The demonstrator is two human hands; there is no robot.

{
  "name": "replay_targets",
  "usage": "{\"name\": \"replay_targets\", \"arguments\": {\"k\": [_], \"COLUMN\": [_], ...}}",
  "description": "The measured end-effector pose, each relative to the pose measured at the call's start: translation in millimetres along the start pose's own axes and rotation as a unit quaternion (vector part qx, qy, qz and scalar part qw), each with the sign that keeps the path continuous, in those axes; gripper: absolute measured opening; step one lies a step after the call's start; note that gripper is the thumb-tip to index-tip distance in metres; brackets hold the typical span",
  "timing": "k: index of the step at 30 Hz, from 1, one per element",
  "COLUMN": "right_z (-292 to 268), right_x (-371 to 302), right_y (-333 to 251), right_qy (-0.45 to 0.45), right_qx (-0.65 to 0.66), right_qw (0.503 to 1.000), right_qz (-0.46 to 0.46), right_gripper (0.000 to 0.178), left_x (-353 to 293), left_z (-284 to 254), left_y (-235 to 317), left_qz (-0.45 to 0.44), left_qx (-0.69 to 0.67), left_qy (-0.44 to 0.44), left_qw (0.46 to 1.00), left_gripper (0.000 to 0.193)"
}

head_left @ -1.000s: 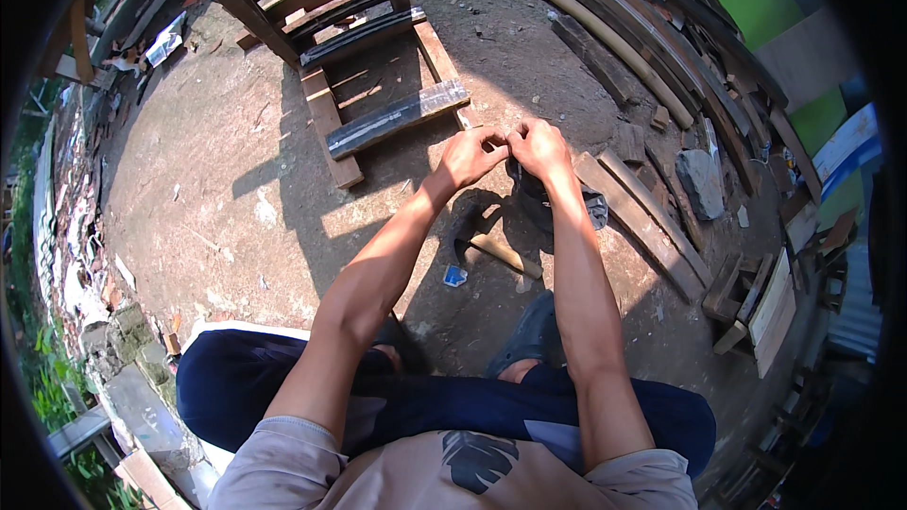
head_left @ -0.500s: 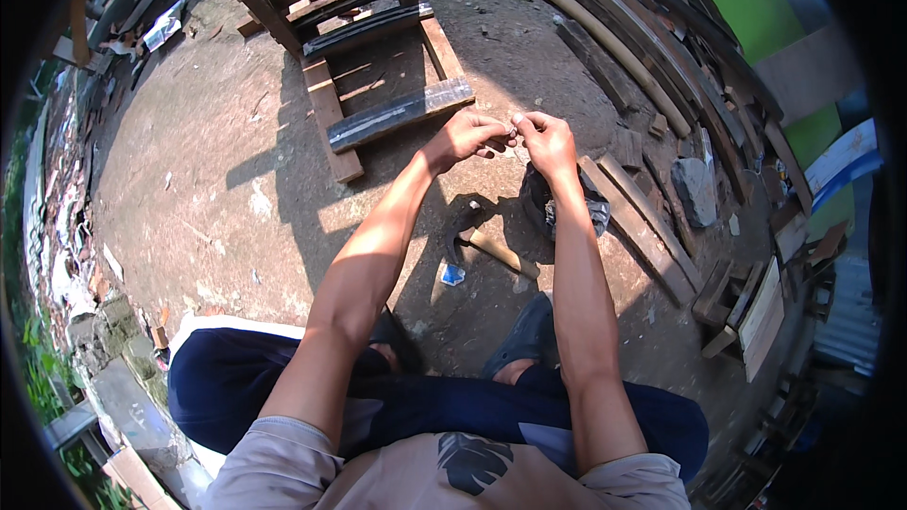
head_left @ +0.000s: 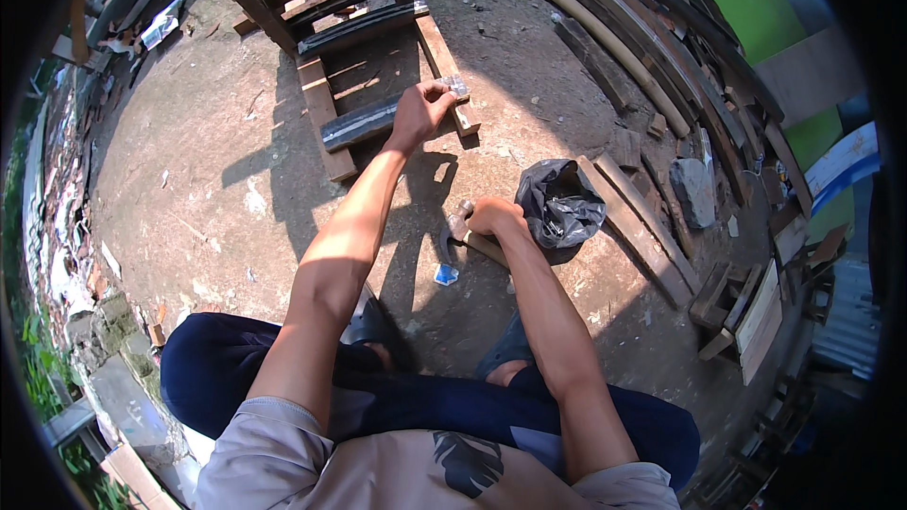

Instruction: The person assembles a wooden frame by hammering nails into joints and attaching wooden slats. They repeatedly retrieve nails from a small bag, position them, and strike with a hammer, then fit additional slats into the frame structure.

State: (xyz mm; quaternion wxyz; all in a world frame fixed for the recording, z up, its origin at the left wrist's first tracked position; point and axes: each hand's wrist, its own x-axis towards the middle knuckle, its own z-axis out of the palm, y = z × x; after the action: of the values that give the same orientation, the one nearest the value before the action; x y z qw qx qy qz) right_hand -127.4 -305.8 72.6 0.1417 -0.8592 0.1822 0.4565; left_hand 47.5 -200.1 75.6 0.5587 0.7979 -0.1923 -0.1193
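Note:
My left hand (head_left: 418,116) is over the right end of a dark wooden slat (head_left: 353,127), thumb and fingertips pinched together. Whatever lies between them is too small to make out. This slat crosses two side rails of a wooden frame (head_left: 436,45) that lies on the ground. Lower and to the right, my right hand (head_left: 495,216) is closed round a claw hammer (head_left: 487,246) close to its head. Most of the upper handle is hidden by the hand. Just right of that hand sits an open black plastic bag (head_left: 564,200), its contents unclear.
A small blue and white scrap (head_left: 446,274) lies below the hammer. Two planks (head_left: 642,231) rest right of the bag, near a grey stone block (head_left: 694,192). Long timber and poles (head_left: 624,47) are piled along the right. Rubble (head_left: 104,331) borders the left.
My hands, together before, have parted. The left moved up and left onto the slat's end; the right came down onto the hammer. The bag, earlier partly covered by my arm, now shows.

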Motion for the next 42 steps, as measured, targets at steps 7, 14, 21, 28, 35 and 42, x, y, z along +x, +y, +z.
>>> {"name": "replay_targets", "arguments": {"k": [7,14,21,28,35,42], "right_z": [20,50,40,34,32,71], "right_x": [-9,6,9,13,10,-1], "right_y": [-13,2,0,2,-1,14], "right_qy": [-0.013,0.032,-0.01,-0.045,-0.021,0.147], "right_qx": [0.015,0.031,0.011,0.005,0.029,0.098], "right_qw": [1.0,0.999,1.0,0.999,0.999,0.982], "right_qz": [0.007,-0.016,-0.022,-0.017,-0.017,-0.074], "right_gripper": [0.039,0.054,0.059,0.062,0.062,0.052], "left_x": [30,39,41,40,41,41], "left_z": [11,28,35,35,29,33], "left_y": [-26,-38,-49,-43,-48,-53], "left_qz": [0.003,0.026,0.052,0.029,0.033,0.06], "left_qx": [0.06,0.079,0.054,0.064,0.092,0.123], "left_qy": [0.002,0.027,0.076,0.044,0.051,0.053], "left_qw": [0.998,0.996,0.994,0.996,0.994,0.989], "left_gripper": [0.031,0.026,0.024,0.027,0.026,0.027]}}
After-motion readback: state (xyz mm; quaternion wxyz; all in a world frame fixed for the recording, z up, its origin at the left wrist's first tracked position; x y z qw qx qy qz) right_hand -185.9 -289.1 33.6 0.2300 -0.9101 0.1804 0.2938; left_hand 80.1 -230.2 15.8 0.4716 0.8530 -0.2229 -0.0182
